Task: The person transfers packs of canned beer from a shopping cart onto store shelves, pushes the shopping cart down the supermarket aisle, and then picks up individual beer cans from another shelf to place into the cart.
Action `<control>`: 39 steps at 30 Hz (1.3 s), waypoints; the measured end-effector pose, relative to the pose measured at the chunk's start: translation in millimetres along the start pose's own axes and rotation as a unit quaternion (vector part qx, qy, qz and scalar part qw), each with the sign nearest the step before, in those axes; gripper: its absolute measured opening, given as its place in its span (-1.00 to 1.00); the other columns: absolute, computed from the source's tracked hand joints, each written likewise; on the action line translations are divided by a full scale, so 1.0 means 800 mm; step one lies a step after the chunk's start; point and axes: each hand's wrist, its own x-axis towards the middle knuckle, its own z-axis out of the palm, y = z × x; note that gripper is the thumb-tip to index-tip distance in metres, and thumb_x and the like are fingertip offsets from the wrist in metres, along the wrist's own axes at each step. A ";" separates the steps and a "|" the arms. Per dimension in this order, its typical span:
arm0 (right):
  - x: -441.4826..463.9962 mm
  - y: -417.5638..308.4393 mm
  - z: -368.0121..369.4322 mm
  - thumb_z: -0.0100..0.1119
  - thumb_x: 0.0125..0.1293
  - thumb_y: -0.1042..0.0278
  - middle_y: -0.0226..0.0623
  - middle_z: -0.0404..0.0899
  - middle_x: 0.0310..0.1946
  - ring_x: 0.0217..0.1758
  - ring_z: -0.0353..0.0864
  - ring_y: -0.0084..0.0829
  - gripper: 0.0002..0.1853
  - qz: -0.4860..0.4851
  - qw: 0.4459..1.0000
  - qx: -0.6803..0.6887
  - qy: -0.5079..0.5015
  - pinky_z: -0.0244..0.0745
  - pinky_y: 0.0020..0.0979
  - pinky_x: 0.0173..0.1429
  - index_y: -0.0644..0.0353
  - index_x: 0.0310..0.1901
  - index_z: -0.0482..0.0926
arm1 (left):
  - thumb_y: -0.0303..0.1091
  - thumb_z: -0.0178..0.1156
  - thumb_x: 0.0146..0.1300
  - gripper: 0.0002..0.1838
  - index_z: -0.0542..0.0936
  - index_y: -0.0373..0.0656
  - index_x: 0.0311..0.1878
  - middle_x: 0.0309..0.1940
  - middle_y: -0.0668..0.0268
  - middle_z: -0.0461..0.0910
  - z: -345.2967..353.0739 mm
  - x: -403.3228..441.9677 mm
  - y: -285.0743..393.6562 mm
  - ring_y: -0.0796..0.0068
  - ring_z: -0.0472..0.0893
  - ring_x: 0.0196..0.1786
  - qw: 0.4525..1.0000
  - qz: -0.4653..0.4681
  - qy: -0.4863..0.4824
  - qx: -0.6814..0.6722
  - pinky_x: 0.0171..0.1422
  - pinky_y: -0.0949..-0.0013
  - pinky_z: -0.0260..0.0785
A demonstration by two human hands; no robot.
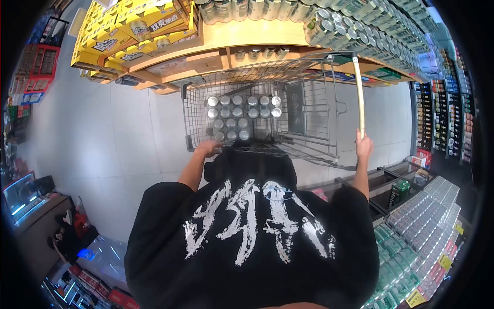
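Note:
A metal shopping cart [314,131] stands sideways in front of me, with its pale handle bar [360,98] at the right. My right hand [364,146] is closed around the near end of that bar. At the cart's near left corner, my left hand [208,148] has its fingers curled over the wire rim; the fingertips are partly hidden. Inside the basket stand several silver-topped cans [231,110], grouped in tight blocks. The front of my black T-shirt [247,216], with white brush-stroke print, hides part of the cart's near side.
Beyond the cart, a wooden shelf [252,35] holds yellow beer cartons [136,26] and rows of cans [355,33]. Stacked packs of cans [417,226] stand behind me at right. A person [64,239] is at the lower left, near a counter. Grey tiled floor [123,123] extends left.

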 end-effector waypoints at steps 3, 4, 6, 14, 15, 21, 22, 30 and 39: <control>-0.001 -0.011 0.000 -0.05 0.37 -0.28 0.05 0.65 -0.43 -0.27 0.65 0.10 -0.40 0.016 0.999 -0.032 0.020 0.50 0.03 -0.15 0.17 -0.22 0.69 | 0.13 -0.03 0.38 -0.63 0.52 0.33 0.16 0.01 0.23 0.65 0.003 -0.028 0.002 0.13 0.62 0.07 0.999 -0.003 0.035 -0.012 0.07 0.05 0.45; -0.005 -0.017 -0.003 -0.05 0.37 -0.28 0.08 0.65 -0.40 -0.25 0.64 0.13 -0.40 0.028 0.999 -0.035 0.024 0.49 0.05 -0.14 0.17 -0.20 0.69 | 0.12 -0.02 0.39 -0.63 0.53 0.32 0.15 0.00 0.24 0.66 0.003 -0.027 -0.001 0.12 0.63 0.05 0.999 -0.003 0.044 0.003 0.05 0.03 0.46; -0.014 -0.031 -0.014 -0.06 0.37 -0.29 0.09 0.65 -0.39 -0.24 0.64 0.13 -0.40 0.043 0.997 -0.052 0.028 0.50 0.05 -0.14 0.16 -0.16 0.68 | 0.11 -0.01 0.39 -0.64 0.54 0.30 0.15 -0.02 0.26 0.67 0.007 -0.029 -0.003 0.12 0.64 0.01 0.998 0.000 0.055 0.032 0.00 0.00 0.47; -0.002 -0.049 -0.016 -0.06 0.37 -0.31 0.11 0.65 -0.38 -0.21 0.64 0.14 -0.39 0.049 0.997 -0.046 0.033 0.50 0.06 -0.12 0.16 -0.14 0.67 | 0.05 0.08 0.34 -0.69 0.61 0.28 0.06 -0.11 0.35 0.70 -0.006 -0.023 -0.015 0.24 0.66 -0.04 0.986 0.061 0.155 -0.010 0.03 0.02 0.44; 0.001 -0.048 -0.014 -0.05 0.36 -0.31 0.11 0.65 -0.38 -0.21 0.64 0.14 -0.39 0.050 0.997 -0.041 0.032 0.49 0.06 -0.11 0.17 -0.14 0.67 | 0.04 0.09 0.33 -0.69 0.62 0.28 0.05 -0.12 0.37 0.70 -0.002 -0.023 -0.018 0.26 0.66 -0.03 0.981 0.066 0.181 -0.011 0.06 0.04 0.42; 0.022 -0.040 0.007 -0.03 0.36 -0.32 -0.12 0.61 -0.58 -0.40 0.67 -0.11 -0.36 0.046 0.998 -0.025 0.040 0.50 -0.11 -0.24 0.23 -0.24 0.66 | 0.06 0.11 0.32 -0.70 0.65 0.27 0.02 -0.09 0.43 0.70 -0.014 -0.012 -0.018 0.31 0.63 0.05 0.978 0.008 0.203 -0.048 0.19 -0.01 0.26; 0.023 -0.037 0.006 -0.02 0.35 -0.32 -0.16 0.60 -0.61 -0.45 0.67 -0.16 -0.36 0.043 0.998 -0.023 0.040 0.50 -0.14 -0.26 0.23 -0.26 0.66 | 0.06 0.10 0.32 -0.70 0.65 0.26 0.01 -0.09 0.43 0.70 -0.014 -0.009 -0.018 0.32 0.63 0.05 0.977 0.008 0.203 -0.059 0.19 -0.01 0.26; 0.023 -0.068 -0.020 0.03 0.31 -0.34 -0.21 0.58 -0.62 -0.41 0.65 -0.10 -0.39 0.095 0.988 0.118 -0.030 0.51 -0.13 -0.20 0.19 -0.30 0.63 | -0.21 0.34 0.18 -0.76 0.68 0.08 -0.07 -0.10 0.40 0.71 -0.013 0.021 -0.048 0.31 0.67 0.01 0.945 0.020 0.259 -0.199 0.16 0.20 0.40; 0.005 -0.104 -0.028 0.24 0.32 0.32 -0.15 0.62 -0.24 -0.24 0.61 -0.24 -0.75 -0.141 0.936 0.192 0.260 0.50 -0.25 -0.05 0.25 -0.04 0.57 | -0.43 0.36 0.10 -0.74 0.68 -0.11 -0.09 -0.16 0.25 0.71 -0.031 0.015 -0.038 0.23 0.66 -0.02 0.923 0.033 0.286 -0.254 0.09 0.27 0.47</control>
